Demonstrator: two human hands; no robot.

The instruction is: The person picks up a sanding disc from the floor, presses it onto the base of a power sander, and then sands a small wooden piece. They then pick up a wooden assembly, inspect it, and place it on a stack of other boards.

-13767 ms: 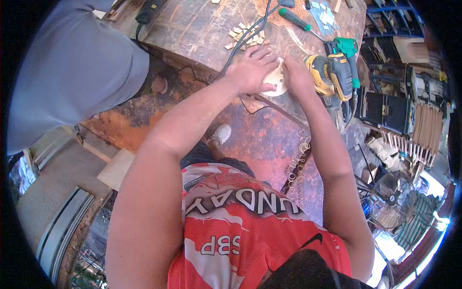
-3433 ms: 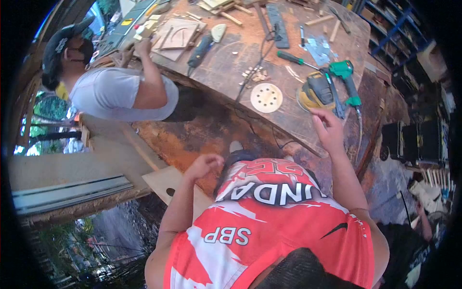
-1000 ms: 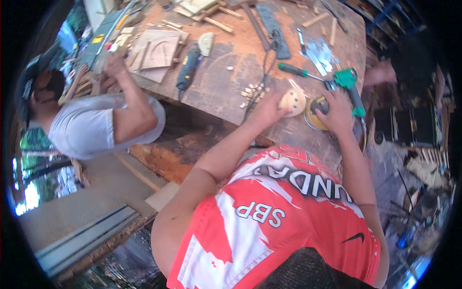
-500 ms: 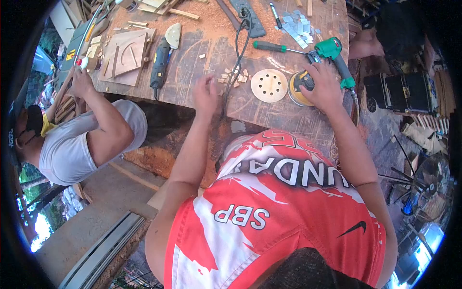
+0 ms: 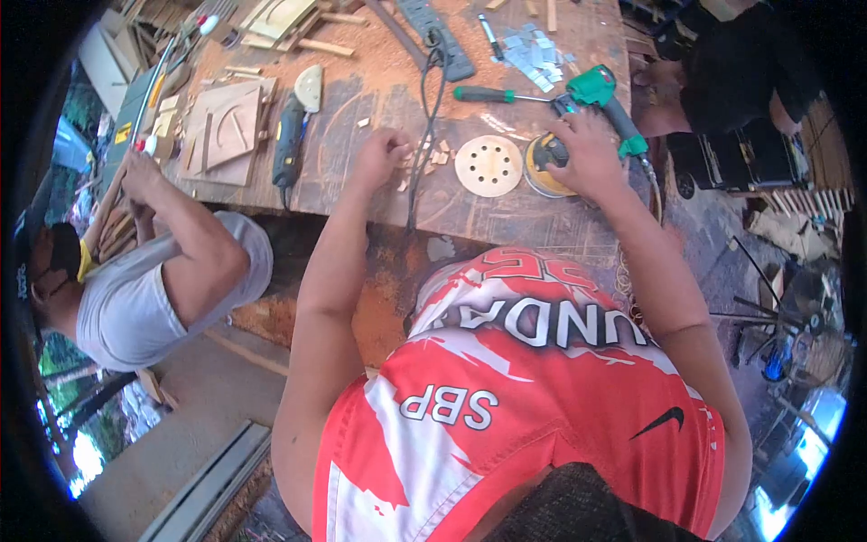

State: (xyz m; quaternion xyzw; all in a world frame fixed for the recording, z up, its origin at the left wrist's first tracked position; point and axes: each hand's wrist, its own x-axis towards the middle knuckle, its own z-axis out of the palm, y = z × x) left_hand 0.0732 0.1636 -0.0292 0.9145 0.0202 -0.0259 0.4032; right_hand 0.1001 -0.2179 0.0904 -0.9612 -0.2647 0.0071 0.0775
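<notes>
My right hand [image 5: 589, 155] grips the top of a yellow and black orbital sander [image 5: 536, 167] that rests on the workbench. Just left of it lies a round sanding disc [image 5: 489, 166] with a ring of holes. My left hand [image 5: 381, 155] is over the bench with its fingers curled together, beside small wooden pieces [image 5: 440, 154] and a black cord [image 5: 423, 155]. Whatever those fingers hold, if anything, is hidden. Close beyond my right hand lies a green air nailer [image 5: 607, 98], next to a green-handled screwdriver [image 5: 483, 94].
A power tool [image 5: 289, 144] and stacked wooden panels [image 5: 226, 135] lie on the bench [image 5: 343, 194] at left. Metal strips [image 5: 535, 56] and a marker [image 5: 490, 36] lie at the back. A co-worker [image 5: 172, 280] is at left; another person [image 5: 736, 72] is at right.
My left hand has come down toward the small wooden pieces, its fingers curling in. My right hand stays on the sander. The whole view has shifted slightly.
</notes>
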